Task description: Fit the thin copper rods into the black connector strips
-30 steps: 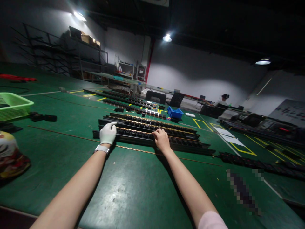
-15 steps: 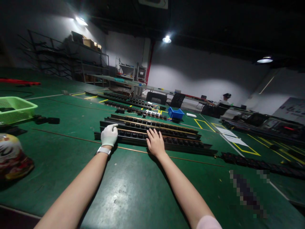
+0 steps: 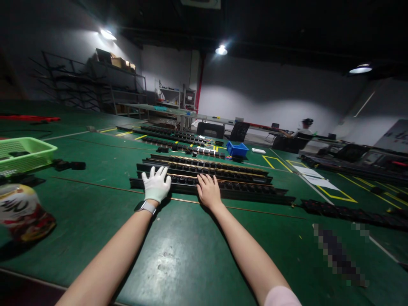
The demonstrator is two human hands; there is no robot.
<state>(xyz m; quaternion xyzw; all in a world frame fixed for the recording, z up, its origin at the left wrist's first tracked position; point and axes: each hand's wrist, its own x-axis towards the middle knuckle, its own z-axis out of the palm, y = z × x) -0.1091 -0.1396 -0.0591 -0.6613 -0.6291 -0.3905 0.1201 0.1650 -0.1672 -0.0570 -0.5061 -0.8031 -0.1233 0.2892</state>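
Observation:
Long black rails (image 3: pixel 255 196) lie side by side across the green table (image 3: pixel 178 255), with rows of small black blocks and copper-coloured rods (image 3: pixel 248 171) along them. My left hand (image 3: pixel 156 185), in a white glove and with a watch at the wrist, rests on the left part of the rails, fingers spread. My right hand (image 3: pixel 208 191), bare, lies flat on the rails near their middle with its fingers stretched out. What is under both palms is hidden. A loose thin copper-coloured rod (image 3: pixel 267 213) lies on the table on the near side of the rails.
At the left stand a green basket (image 3: pixel 28 155) and a printed bag (image 3: pixel 27 212). Beyond the rails are more black strips (image 3: pixel 181 146), a blue bin (image 3: pixel 237 148) and white papers (image 3: pixel 314 178). A chain of black blocks (image 3: pixel 344 210) lies right. One person (image 3: pixel 307 127) sits far back.
My left hand has opened from a curled shape to spread fingers and moved to the right along the rails. My right hand stays in place on them.

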